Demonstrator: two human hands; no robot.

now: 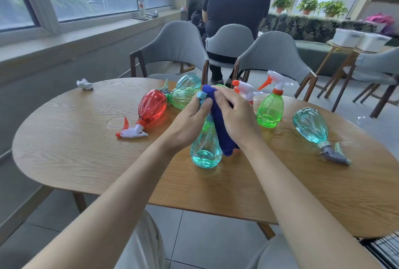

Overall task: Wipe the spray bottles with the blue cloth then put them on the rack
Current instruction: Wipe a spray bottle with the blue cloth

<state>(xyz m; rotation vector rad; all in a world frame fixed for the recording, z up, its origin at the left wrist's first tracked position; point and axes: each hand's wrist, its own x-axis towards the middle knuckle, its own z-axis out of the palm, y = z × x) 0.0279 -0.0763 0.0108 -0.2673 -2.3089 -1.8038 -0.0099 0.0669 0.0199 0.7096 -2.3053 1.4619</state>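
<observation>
Both hands are on one teal bottle [206, 148], standing upright at table centre, base on the wood, long axis vertical, head tipped slightly toward 11 o'clock. My left hand [190, 122] is clenched round its pale-blue sprayer head, fingers curled over the top. My right hand [235, 115] grasps the blue cloth [220, 126] and presses it vs. the neck and right shoulder. The cloth is thick and fuzzy, folded long, and hangs down the bottle's right side to near the base.

The bottle is clear tinted plastic, bulb-shaped w/ vertical ribs. Can't read any writing on it.

Others, taken from the held bottle:
- Red bottle [152, 106] at 10 o'clock lies on its side, white-and-orange head pointing to 8 o'clock.
- Green bottle [183, 97] at 11 lies flat, neck toward 9.
- Second teal bottle [189, 81] at 12, behind the green one.
- White sprayer w/ orange nozzle [246, 89] at 1, body hidden behind my right hand.
- Upright green bottle [269, 109] at 2, nozzle aimed at 9.
- Third teal bottle [311, 125] at 3 lies flat, grey head toward 5.

Table [86, 150] is rounded wood-grain. Crumpled white tissue [84, 84] sits near its far edge at 10.
</observation>
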